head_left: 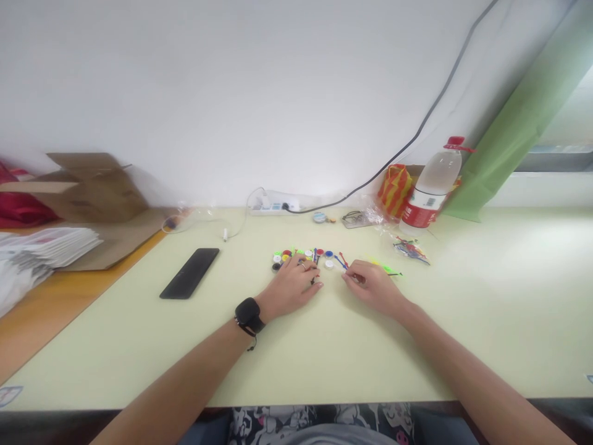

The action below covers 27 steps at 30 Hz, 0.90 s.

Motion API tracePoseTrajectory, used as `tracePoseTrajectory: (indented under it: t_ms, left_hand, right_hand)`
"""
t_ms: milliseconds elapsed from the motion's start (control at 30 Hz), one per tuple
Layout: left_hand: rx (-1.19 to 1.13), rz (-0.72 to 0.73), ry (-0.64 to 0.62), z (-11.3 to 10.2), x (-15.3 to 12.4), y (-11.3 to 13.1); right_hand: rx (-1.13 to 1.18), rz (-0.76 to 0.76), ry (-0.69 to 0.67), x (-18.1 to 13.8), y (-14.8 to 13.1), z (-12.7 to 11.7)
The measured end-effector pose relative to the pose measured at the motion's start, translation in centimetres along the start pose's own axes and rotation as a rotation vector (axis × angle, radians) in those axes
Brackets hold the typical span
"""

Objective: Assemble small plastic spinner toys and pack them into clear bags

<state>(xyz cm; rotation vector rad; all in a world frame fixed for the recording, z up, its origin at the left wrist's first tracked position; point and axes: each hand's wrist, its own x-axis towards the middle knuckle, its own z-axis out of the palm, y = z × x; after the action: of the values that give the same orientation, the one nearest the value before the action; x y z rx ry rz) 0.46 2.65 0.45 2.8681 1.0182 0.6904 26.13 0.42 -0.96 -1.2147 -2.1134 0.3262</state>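
My left hand (291, 285), with a ring and a black watch on its wrist, rests on the table with fingers spread over a cluster of small coloured round discs (277, 258). A tiny dark piece (313, 281) shows by its thumb and fingers. My right hand (376, 285) is closed, thumb and index finger pinched near the table; whatever sits between them is too small to make out. Just beyond those fingertips lie small blue and red plastic sticks (341, 260). A white disc (329, 264) lies between the hands. Yellow-green pieces (383, 266) are partly hidden behind my right hand.
A black phone (189, 273) lies left. Behind are a power strip (274, 206), a clear case with glasses (356, 218) and a large water bottle (432, 185). A bag of coloured pieces (411, 249) lies right. A cardboard box (88, 191) and white packets (65, 247) stand far left.
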Motion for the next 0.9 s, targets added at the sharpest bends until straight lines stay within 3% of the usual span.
tracePoseTrajectory:
  t_ms: [900]
  left_hand:
    - [-0.056,-0.127,0.116,1.2,0.2,-0.7]
  right_hand:
    - [-0.002,0.003,-0.014,-0.1,0.3,0.1]
